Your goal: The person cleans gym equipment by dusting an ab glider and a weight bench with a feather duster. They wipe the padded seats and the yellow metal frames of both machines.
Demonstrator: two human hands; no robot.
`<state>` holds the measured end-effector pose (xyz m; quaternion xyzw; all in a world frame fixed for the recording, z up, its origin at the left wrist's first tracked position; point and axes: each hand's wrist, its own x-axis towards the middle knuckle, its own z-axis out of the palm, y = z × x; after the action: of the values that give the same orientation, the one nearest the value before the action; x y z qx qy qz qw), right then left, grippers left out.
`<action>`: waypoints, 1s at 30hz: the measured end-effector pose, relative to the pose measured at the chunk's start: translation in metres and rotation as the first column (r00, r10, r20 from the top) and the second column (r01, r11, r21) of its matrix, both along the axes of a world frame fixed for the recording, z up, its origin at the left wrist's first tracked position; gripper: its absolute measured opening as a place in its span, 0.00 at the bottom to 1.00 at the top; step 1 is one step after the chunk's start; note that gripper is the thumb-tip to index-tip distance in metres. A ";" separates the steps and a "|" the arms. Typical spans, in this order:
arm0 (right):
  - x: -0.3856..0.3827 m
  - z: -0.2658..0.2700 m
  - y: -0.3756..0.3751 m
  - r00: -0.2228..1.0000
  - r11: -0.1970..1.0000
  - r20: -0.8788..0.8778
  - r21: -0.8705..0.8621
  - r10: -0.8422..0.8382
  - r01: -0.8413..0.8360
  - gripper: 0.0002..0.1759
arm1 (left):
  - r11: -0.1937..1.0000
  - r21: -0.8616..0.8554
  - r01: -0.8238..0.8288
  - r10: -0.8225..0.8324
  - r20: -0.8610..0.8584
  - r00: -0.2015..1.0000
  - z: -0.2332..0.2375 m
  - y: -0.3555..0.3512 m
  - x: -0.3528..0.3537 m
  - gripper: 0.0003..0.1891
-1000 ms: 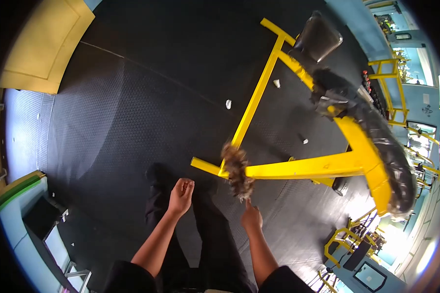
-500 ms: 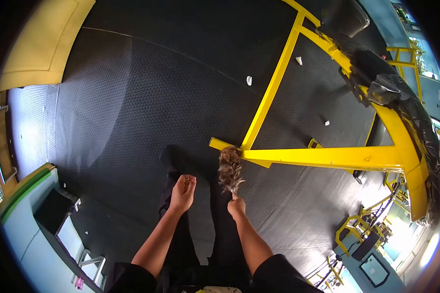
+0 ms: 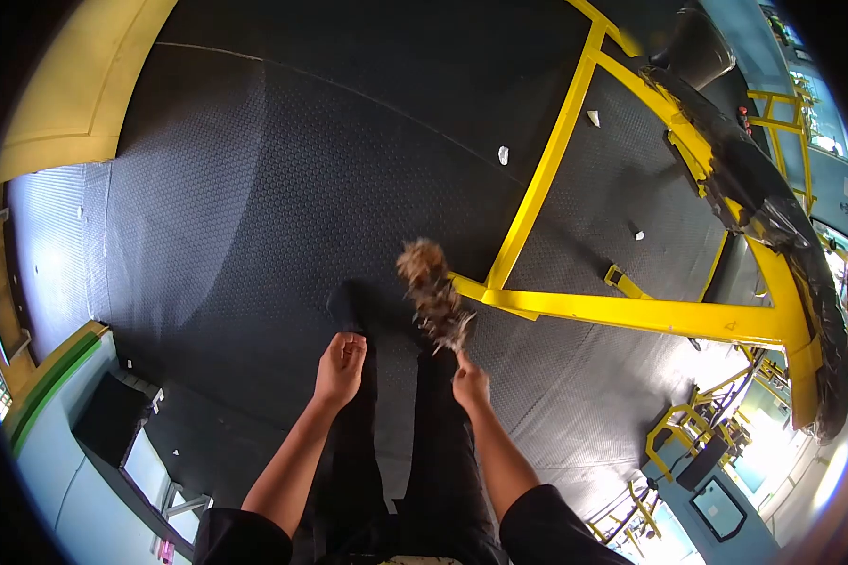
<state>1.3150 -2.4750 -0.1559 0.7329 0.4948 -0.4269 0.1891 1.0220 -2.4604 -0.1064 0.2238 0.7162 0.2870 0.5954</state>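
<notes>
Head view, looking down. I see the right hand (image 3: pixel 469 384) closed in a fist around the thin handle of a feather duster (image 3: pixel 431 290). The left hand (image 3: pixel 339 365) hangs beside it, fingers loosely curled and, as far as I can tell, holding nothing.

The duster rises straight out of the right fist. Its long axis runs forward from the body and leans a little toward the left hand, with the feathered head at the far end. The right hand is therefore the nearer one, and the left stays apart from the tool.

The feather head lies just beside the near end of the yellow frame (image 3: pixel 631 311). I cannot tell whether it touches. Both forearms reach forward and down over the dark trouser legs (image 3: pixel 433 471). Paper scraps (image 3: pixel 502 154) lie on the black studded floor (image 3: pixel 273 188), well apart from the hands.
</notes>
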 end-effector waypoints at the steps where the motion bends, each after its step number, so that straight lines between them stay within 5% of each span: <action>1: 0.005 -0.007 0.010 1.000 0.999 0.028 0.044 -0.009 0.008 0.30 | 0.997 -0.073 0.036 -0.037 -0.014 0.999 0.009 0.009 -0.006 0.09; 5: 0.042 -0.020 0.089 0.965 0.949 0.138 -0.257 0.222 -0.181 0.30 | 0.991 -0.088 0.101 -0.107 -0.066 0.992 0.019 0.028 -0.019 0.10; 7: 0.066 -0.022 0.124 0.939 0.965 0.285 -0.228 0.193 -0.129 0.23 | 0.992 -0.044 0.115 -0.118 -0.062 0.991 0.024 0.032 -0.022 0.11; 10: 0.072 -0.032 0.136 0.920 0.920 0.146 -0.212 0.364 -0.330 0.21 | 0.990 -0.079 0.117 -0.121 -0.047 0.991 0.021 0.034 -0.029 0.11; 12: 0.064 -0.009 0.143 0.928 0.907 0.103 -0.272 0.358 -0.320 0.20 | 0.983 -0.103 0.151 -0.159 -0.073 0.985 0.022 0.040 -0.031 0.11; 15: 0.074 0.007 0.152 0.919 0.946 0.348 -0.317 0.185 -0.071 0.25 | 0.978 -0.112 0.174 -0.184 -0.093 0.978 0.026 0.046 -0.038 0.11; 20: 0.073 0.050 0.136 0.948 0.957 0.223 -0.233 0.227 -0.174 0.26 | 0.972 -0.138 0.190 -0.198 -0.047 0.979 0.032 0.058 -0.040 0.10; 22: 0.055 0.076 0.129 0.922 0.991 0.382 -0.081 -0.069 0.108 0.27 | 0.988 0.008 0.157 -0.157 -0.012 0.988 0.021 0.052 -0.042 0.10; 23: 0.054 0.079 0.120 0.922 0.989 0.370 -0.044 -0.116 0.142 0.27 | 0.962 -0.024 0.273 -0.274 -0.118 0.955 0.037 0.064 -0.044 0.11; 25: 0.049 0.084 0.106 0.952 0.984 0.302 -0.178 0.046 0.009 0.27 | 0.924 -0.020 0.381 -0.380 -0.135 0.915 0.071 0.089 -0.051 0.12; 27: 0.032 0.114 0.102 0.902 0.956 0.329 0.013 -0.279 0.292 0.33 | 0.884 0.008 0.467 -0.459 -0.172 0.872 0.088 0.108 -0.060 0.12; 30: 0.019 0.110 0.086 0.848 0.895 0.286 0.112 -0.446 0.432 0.39 | 0.802 0.061 0.594 -0.571 -0.216 0.792 0.102 0.157 -0.066 0.13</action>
<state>1.3337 -2.3888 -0.0455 0.8871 0.2882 -0.3301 0.1446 0.9557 -2.3038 -0.0047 0.4967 0.6451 0.1116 0.5698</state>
